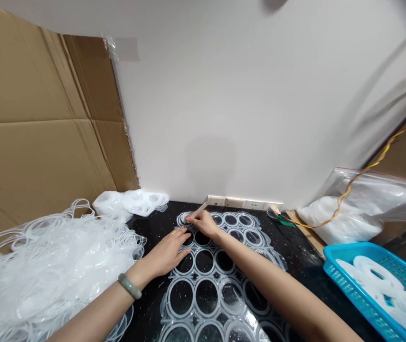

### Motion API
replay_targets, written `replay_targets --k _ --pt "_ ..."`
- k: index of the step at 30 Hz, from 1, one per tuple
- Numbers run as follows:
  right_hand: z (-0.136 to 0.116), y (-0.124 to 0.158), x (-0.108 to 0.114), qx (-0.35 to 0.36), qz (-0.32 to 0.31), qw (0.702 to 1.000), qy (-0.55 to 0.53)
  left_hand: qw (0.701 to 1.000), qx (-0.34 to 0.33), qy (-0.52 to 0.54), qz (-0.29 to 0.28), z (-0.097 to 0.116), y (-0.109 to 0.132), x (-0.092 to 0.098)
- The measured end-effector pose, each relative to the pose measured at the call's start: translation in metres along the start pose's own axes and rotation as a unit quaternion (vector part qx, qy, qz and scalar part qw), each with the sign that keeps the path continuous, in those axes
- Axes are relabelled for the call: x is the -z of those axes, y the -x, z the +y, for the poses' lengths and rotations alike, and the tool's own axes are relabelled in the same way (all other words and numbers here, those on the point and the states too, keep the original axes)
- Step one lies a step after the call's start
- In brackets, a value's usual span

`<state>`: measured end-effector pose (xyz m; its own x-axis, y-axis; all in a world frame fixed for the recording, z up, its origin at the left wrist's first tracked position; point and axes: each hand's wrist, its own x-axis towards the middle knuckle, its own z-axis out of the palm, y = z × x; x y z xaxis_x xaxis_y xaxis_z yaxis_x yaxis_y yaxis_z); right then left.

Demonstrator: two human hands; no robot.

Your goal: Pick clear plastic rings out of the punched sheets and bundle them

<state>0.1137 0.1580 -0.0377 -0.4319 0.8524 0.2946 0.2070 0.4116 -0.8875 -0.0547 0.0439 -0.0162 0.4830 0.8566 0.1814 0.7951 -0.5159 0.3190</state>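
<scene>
A clear sheet of moulded rings (206, 275) lies on the black speckled tabletop, with several rows of round openings in it. My left hand (169, 249) rests flat on the sheet's left side, fingers stretched out and thumb apart. At the sheet's far left corner, my right hand (204, 223) is closed around a thin, pale, flat tool (199, 210), whose exact kind I cannot make out. The tool slants up to the right over a far-row ring (181, 219). The fingers of my right hand partly hide that ring.
A heap of clear ring-shaped scrap (46, 275) fills the left side, beside a cardboard panel (39, 95). To the right stands a blue basket (352, 285) holding white rings (377, 273). Power sockets (234, 202), a twisted yellow wire (345, 194) and a plastic bag (345, 223) border the back.
</scene>
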Motion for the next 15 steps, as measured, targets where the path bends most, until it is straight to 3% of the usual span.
replay_targets --k 3,15 --pt "0.0017 0.0007 0.002 0.0 -0.013 0.999 -0.03 1.0 -0.009 0.006 0.006 -0.0021 0.0001 -0.0017" --pt "-0.0032 0.0014 0.0043 0.008 -0.022 1.0 0.014 1.0 -0.018 0.024 0.005 -0.0041 -0.0004 -0.0003"
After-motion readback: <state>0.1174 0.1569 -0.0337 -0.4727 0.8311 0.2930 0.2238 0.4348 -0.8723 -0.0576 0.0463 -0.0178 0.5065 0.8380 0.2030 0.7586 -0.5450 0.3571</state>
